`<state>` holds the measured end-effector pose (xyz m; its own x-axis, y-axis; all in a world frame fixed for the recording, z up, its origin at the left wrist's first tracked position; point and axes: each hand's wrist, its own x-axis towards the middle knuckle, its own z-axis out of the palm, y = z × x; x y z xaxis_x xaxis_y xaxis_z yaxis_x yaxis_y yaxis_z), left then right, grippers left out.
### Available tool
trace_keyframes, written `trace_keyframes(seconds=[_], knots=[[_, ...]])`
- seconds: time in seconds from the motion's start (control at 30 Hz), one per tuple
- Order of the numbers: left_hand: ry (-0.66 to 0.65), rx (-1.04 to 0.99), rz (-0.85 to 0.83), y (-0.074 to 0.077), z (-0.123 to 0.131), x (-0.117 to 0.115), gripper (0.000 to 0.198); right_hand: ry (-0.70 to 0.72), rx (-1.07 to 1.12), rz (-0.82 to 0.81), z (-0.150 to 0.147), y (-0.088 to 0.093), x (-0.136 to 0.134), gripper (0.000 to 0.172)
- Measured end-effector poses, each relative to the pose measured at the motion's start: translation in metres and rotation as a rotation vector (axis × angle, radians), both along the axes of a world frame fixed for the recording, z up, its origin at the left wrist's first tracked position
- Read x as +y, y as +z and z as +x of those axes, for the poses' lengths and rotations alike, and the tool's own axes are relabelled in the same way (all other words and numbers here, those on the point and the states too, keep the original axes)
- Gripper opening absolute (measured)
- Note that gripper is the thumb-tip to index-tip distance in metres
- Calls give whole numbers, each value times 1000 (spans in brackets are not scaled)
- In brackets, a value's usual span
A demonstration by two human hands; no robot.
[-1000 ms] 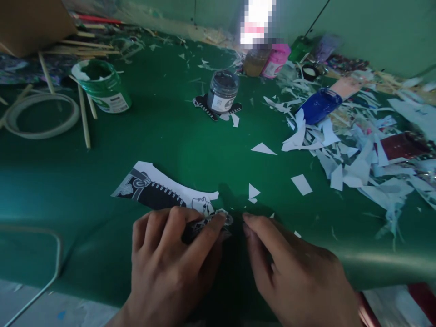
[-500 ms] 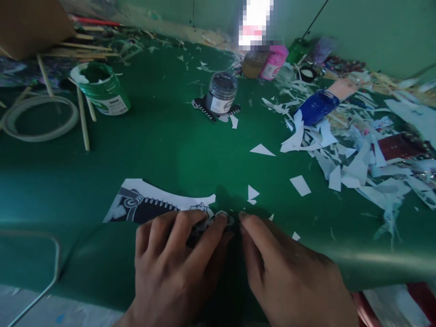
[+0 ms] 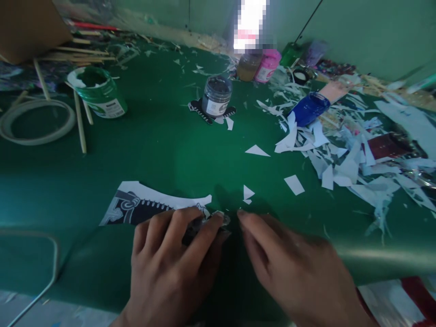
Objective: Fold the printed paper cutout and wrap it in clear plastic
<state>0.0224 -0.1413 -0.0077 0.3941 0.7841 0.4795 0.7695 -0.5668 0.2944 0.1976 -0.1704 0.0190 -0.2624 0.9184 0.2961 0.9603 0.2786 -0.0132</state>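
A black-and-white printed paper cut-out point(image 3: 143, 206) lies on the green sheet point(image 3: 177, 150) near the front edge. My left hand point(image 3: 170, 268) rests on its right end, fingers curled and pressing on the paper. My right hand point(image 3: 293, 272) lies just to the right, fingers together, with the fingertips touching the green sheet beside the paper's tip. Nothing shows inside the right hand.
A green paint tub point(image 3: 98, 93) and wooden sticks point(image 3: 78, 122) stand at the back left, beside a white ring point(image 3: 34, 122). A grey jar point(image 3: 216, 95) sits mid-back, pink and amber jars point(image 3: 259, 66) behind it. White paper scraps point(image 3: 344, 159) and a blue tube point(image 3: 309, 108) crowd the right.
The view has drifted slightly. The printed paper has shifted a little left under my left hand. Both hands stay at the paper's right end.
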Motion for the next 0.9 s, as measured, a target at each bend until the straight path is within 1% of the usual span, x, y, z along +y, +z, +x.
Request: trace_keyframes(seconds=[0.13, 0.23, 0.37, 0.53, 0.8, 0.9], knots=[[-99, 9, -27, 1, -6, 4, 22, -20, 148, -11, 9, 3, 10, 14], [-145, -28, -46, 3, -9, 7, 20, -39, 186, -67, 5, 4, 16, 13], [-150, -74, -48, 3, -10, 10, 18, -65, 192, -123, -3, 2, 22, 13], [-155, -91, -58, 1, -11, 10, 18, -83, 237, -186, -3, -1, 24, 9], [-151, -100, -50, -1, -11, 10, 19, -107, 234, -196, -4, -1, 26, 15], [-144, -104, -53, -1, -11, 9, 19, -111, 224, -193, -3, -2, 26, 13]])
